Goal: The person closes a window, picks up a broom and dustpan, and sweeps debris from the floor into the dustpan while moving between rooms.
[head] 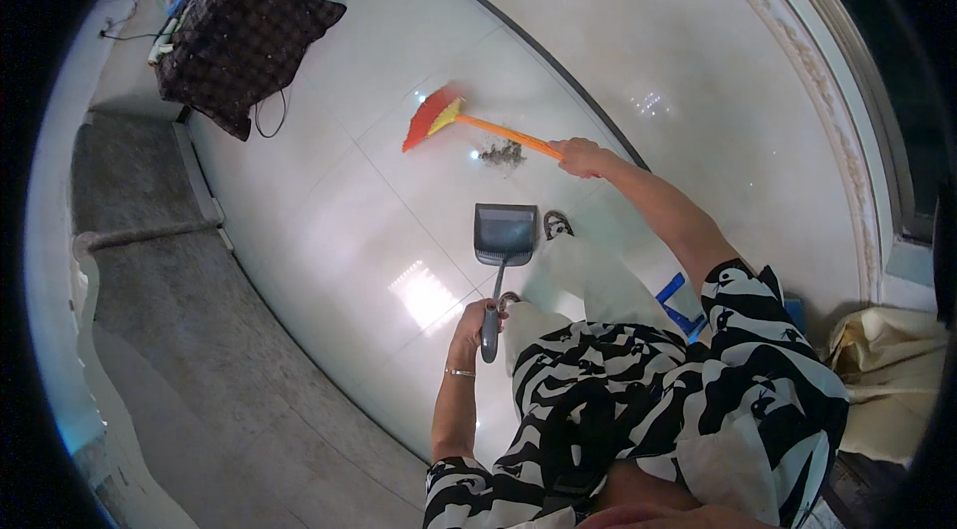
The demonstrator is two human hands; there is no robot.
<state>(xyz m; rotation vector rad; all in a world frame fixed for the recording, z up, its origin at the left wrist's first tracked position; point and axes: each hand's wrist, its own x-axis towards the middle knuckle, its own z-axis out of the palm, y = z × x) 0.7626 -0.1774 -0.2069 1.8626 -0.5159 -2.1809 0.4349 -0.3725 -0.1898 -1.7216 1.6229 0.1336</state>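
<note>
My right hand [582, 158] grips the orange handle of a broom [508, 132] with red and yellow bristles. The broom head reaches past a small pile of dark debris [502, 153] on the glossy tiled floor [336, 215], up and to its left. My left hand [478, 321] is closed around the grey handle of a dustpan [505, 231]. The dark pan lies below the pile, apart from it, with its open edge facing the pile. My shoe [558, 224] is just right of the pan.
A dark patterned cloth [239, 35] covers a piece of furniture at the upper left, with a cable loop beside it. A grey sofa [187, 334] runs along the left. A blue plastic frame [679, 305] is behind my leg. Cream curtain fabric [886, 387] hangs at the lower right.
</note>
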